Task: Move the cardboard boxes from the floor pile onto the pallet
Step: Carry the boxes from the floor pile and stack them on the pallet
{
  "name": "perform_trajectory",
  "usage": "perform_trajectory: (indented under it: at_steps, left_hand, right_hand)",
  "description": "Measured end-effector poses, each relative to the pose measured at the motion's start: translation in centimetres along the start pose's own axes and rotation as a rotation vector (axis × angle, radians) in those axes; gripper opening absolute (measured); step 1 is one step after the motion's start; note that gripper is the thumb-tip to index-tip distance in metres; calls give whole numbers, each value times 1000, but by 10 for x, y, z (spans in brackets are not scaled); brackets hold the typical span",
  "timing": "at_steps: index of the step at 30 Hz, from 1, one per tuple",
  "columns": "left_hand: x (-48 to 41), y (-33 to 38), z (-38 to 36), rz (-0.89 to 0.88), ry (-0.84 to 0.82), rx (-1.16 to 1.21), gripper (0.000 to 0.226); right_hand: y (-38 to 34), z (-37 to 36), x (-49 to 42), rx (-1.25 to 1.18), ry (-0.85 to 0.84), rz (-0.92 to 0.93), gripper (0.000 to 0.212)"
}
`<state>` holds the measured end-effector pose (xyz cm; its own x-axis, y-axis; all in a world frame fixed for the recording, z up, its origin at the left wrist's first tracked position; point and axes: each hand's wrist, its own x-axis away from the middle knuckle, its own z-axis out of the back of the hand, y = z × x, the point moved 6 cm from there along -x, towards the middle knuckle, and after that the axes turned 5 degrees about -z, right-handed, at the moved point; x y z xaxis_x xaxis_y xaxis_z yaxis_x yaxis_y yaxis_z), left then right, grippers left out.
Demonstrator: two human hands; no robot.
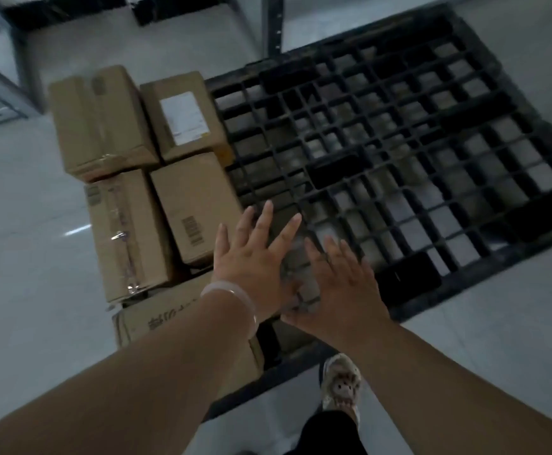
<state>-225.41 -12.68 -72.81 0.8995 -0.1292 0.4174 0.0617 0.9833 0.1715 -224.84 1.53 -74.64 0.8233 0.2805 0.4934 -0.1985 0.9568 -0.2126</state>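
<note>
A black plastic grid pallet [399,152] lies on the floor, bare across most of its top. Several brown cardboard boxes sit along its left side: a far-left box [100,123], one with a white label [186,116], a taped box [127,234], a barcode box [196,205] and a nearer printed box [156,320] under my left forearm. Whether they rest on the pallet or beside it is unclear. My left hand [251,257] and my right hand [340,287] hover side by side above the pallet's near-left part, fingers spread, holding nothing.
Pale tiled floor [21,257] surrounds the pallet. Dark metal shelving legs [274,24] stand beyond the pallet's far edge, with more racking at the top left. My right foot in a light shoe [340,382] stands at the pallet's near edge.
</note>
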Motion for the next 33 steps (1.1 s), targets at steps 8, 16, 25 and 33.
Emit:
perform_trajectory:
  at_steps: [8,16,25,33]
  left_hand:
    - [39,174,7,-356,19,-143,100]
    - [126,374,-76,-677,-19,-253,105]
    - [281,543,-205,-968,-161,-294,104]
    - [391,650,-284,-1138,-285,-424,105]
  right_hand:
    - [123,1,149,-104,1,-332,108]
    - [250,-76,334,-279,50,-658,111]
    - [320,-212,583,-532,-11,-960,111]
    - [362,-294,737,-763,50,-1191,112]
